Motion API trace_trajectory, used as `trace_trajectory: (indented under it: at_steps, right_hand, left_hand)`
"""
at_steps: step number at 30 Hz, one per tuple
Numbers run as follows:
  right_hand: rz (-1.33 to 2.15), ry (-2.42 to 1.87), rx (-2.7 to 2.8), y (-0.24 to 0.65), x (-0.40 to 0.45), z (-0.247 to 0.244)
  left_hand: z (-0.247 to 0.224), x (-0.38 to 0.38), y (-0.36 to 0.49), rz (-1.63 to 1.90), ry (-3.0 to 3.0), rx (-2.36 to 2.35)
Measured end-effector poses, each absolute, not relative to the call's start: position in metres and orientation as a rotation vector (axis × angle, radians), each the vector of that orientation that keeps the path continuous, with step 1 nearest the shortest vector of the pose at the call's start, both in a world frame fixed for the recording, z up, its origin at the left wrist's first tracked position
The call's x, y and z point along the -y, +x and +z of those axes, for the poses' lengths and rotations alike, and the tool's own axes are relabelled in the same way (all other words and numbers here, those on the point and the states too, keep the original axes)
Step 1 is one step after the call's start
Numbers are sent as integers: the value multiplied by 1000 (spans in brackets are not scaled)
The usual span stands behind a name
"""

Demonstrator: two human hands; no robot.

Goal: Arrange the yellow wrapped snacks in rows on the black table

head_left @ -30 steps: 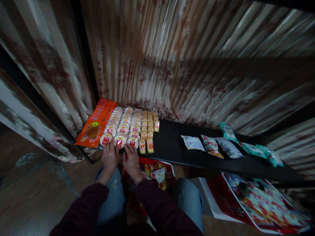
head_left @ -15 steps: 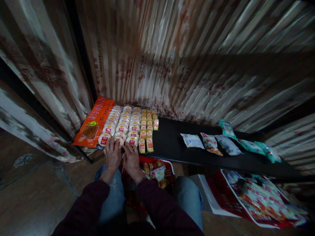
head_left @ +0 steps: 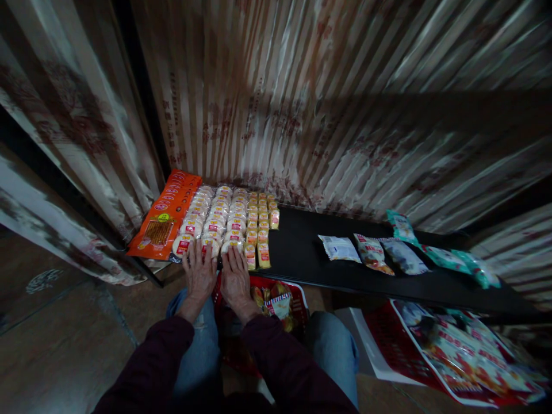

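Several round white snack packs (head_left: 218, 215) with red and yellow labels lie in overlapping rows on a black shelf (head_left: 297, 241). My left hand (head_left: 199, 276) rests with extended fingers on the front packs of the left and middle rows. Fingertips of my right hand (head_left: 235, 282) touch the front pack of the third row, its fingers stretched out too. Both hands partly cover the packs beneath them. Small yellow packs (head_left: 257, 227) stand in rows just right of them. A large orange bag (head_left: 161, 224) lies at the shelf's left end.
Loose white and red snack bags (head_left: 371, 253) and teal bags (head_left: 444, 259) lie on the shelf's right part. Below, a red basket (head_left: 304, 296) holds snacks between my knees. Another red basket (head_left: 379, 339) full of bags stands at lower right. Printed sheeting (head_left: 276, 103) hangs behind.
My right hand has shifted slightly right and its fingers have straightened over the third row's front pack. My left hand stays nearly in place, fingers flat on the packs.
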State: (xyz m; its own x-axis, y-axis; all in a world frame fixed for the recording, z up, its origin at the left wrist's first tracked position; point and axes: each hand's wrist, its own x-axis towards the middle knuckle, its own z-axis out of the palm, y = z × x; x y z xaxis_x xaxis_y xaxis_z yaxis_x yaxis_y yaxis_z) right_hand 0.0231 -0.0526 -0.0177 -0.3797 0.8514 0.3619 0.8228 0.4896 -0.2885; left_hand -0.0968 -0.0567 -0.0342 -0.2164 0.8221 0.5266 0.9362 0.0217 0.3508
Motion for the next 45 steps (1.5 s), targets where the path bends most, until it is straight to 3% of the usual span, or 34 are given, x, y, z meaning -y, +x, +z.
trace_trajectory:
  at_steps: [45]
  right_hand:
    - [118, -1317, 2327, 25, 53, -32]
  left_hand:
    - [-35, 41, -91, -1020, -1819, 2178]
